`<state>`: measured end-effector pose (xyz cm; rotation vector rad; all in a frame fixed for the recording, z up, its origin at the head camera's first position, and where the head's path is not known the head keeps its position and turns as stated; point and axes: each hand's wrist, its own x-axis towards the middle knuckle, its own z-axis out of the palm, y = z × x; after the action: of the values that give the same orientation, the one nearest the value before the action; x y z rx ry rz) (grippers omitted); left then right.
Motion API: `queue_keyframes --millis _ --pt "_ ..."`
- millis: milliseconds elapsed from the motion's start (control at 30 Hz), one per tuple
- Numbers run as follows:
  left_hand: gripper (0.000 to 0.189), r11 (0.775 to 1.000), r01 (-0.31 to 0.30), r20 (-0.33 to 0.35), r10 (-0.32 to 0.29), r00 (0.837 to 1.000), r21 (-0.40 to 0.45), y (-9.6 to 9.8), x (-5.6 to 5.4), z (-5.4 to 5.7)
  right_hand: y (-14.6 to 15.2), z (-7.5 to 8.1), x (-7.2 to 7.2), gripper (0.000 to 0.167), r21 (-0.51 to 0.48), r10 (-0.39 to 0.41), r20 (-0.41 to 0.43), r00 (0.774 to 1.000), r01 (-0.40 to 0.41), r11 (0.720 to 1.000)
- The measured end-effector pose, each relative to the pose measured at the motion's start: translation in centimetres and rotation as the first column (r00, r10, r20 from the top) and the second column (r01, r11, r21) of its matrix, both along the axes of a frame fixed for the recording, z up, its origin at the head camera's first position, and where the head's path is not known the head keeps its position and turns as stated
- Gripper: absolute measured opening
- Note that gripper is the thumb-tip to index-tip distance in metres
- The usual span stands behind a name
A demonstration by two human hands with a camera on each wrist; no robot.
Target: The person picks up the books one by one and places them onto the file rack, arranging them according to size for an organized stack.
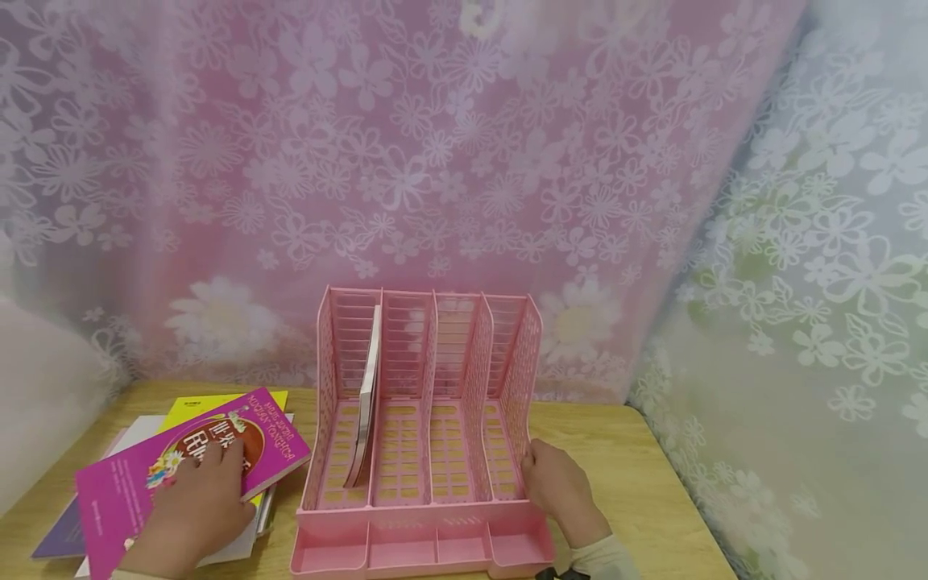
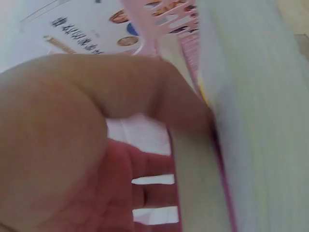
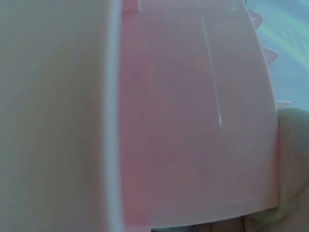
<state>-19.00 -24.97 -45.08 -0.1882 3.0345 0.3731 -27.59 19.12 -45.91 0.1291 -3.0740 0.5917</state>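
My left hand (image 1: pixel 199 503) holds a magenta paperback book (image 1: pixel 119 491) over a stack of books at the left, fingers spread on its cover. In the left wrist view the thumb (image 2: pixel 130 87) bends over the page edge of this book (image 2: pixel 200 193), opposite the fingers. A pink file rack (image 1: pixel 420 515) with upright dividers stands in the middle, and one thin book (image 1: pixel 368 395) leans on a divider in its leftmost slot. My right hand (image 1: pixel 558 487) grips the rack's right side wall near the front. Up close, the right wrist view shows the rack's smooth pink plastic (image 3: pixel 193 121).
Under the magenta book, the stack includes a yellow book (image 1: pixel 206 403) and a dark purple one (image 1: pixel 61 532). Shallow front trays (image 1: pixel 402 556) run along the rack's base. A flowered curtain (image 1: pixel 435 161) hangs behind the wooden table (image 1: pixel 616 459).
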Motion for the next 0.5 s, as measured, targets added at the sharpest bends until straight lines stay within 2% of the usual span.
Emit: queue_keyframes --millis 133,233,367,500 --pt "0.110 0.997 -0.075 -0.070 0.076 0.995 0.008 0.7 -0.4 -0.7 0.0 -0.2 0.0 0.021 0.000 0.006 -0.011 1.000 -0.006 1.000" --pt "0.113 0.992 -0.123 -0.109 0.122 0.986 0.000 1.4 -0.6 -1.0 0.0 -0.3 0.1 0.021 -0.009 0.011 -0.010 1.000 -0.011 1.000" --pt "0.094 0.990 -0.144 -0.137 0.143 0.980 -0.001 1.9 -0.5 -1.0 0.0 -0.3 0.1 0.022 -0.015 0.011 -0.006 1.000 -0.011 1.000" --pt "0.075 0.992 -0.125 -0.097 0.125 0.987 0.014 1.7 -0.6 -0.5 0.1 -0.2 0.2 0.022 -0.013 0.009 -0.010 1.000 -0.009 1.000"
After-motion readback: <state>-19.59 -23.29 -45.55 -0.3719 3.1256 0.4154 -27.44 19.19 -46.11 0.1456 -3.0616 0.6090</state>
